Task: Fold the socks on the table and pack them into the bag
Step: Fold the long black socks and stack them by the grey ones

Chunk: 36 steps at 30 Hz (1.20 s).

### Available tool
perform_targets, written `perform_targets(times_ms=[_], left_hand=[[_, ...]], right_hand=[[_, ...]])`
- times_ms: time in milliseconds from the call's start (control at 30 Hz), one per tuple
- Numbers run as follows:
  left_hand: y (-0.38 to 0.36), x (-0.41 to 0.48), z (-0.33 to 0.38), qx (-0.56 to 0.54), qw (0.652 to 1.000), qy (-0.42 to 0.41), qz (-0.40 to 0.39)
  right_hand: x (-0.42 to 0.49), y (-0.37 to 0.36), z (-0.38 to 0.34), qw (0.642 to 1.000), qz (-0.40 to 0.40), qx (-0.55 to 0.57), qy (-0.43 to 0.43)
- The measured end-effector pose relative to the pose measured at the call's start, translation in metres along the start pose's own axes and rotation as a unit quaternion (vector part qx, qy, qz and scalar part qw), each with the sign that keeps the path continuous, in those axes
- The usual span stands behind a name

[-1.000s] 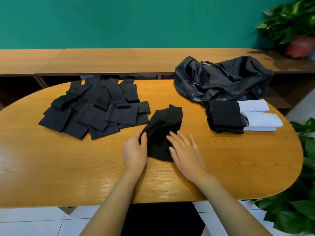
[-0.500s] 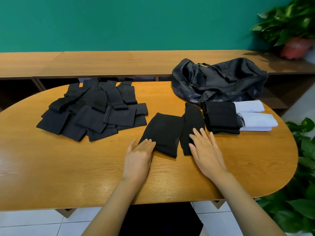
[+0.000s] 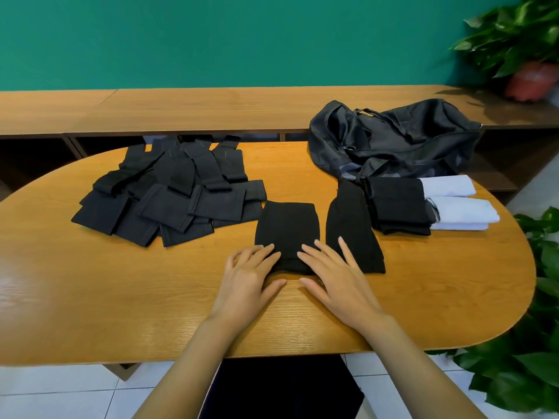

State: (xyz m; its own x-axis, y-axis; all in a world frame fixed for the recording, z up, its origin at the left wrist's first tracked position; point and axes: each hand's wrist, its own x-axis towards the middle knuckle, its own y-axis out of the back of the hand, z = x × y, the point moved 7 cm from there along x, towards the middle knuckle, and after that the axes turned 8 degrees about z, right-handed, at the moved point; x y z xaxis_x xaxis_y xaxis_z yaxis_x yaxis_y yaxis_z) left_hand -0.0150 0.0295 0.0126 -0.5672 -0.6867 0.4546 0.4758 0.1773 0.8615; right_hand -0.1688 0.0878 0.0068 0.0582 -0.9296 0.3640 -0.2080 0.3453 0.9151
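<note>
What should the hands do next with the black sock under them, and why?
Probably fold the sock in half, near end onto far end. The left hand and right hand press flat on its near edge, and it lies spread out, unlike the folded stack by the bag.

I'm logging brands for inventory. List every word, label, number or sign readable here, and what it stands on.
No text can be read anywhere.
On the duffel bag, a small tan patch by the handles is too small to read.
The pile of dark socks and the folded white socks show no print.
</note>
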Motion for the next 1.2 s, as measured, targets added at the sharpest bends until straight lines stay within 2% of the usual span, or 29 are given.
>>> perform_targets(times_ms=[233, 733, 1000, 1067, 1200], left_hand=[[0.003, -0.006, -0.018, -0.099, 0.991, 0.088, 0.005], [0.014, -0.008, -0.009, -0.115, 0.991, 0.036, 0.049], [0.022, -0.013, -0.017, -0.165, 0.975, 0.128, 0.077], [0.023, -0.013, -0.017, -0.17, 0.974, 0.127, 0.079], [0.026, -0.013, -0.017, -0.146, 0.978, 0.121, 0.087]], right_hand=[[-0.003, -0.005, 0.005, 0.999, 0.032, -0.016, -0.021], [-0.006, 0.012, 0.01, 0.99, 0.117, 0.041, -0.071], [-0.012, 0.015, 0.02, 0.975, 0.122, 0.11, -0.152], [-0.013, 0.015, 0.021, 0.973, 0.128, 0.116, -0.152], [-0.012, 0.025, 0.014, 0.973, 0.189, 0.073, -0.112]])
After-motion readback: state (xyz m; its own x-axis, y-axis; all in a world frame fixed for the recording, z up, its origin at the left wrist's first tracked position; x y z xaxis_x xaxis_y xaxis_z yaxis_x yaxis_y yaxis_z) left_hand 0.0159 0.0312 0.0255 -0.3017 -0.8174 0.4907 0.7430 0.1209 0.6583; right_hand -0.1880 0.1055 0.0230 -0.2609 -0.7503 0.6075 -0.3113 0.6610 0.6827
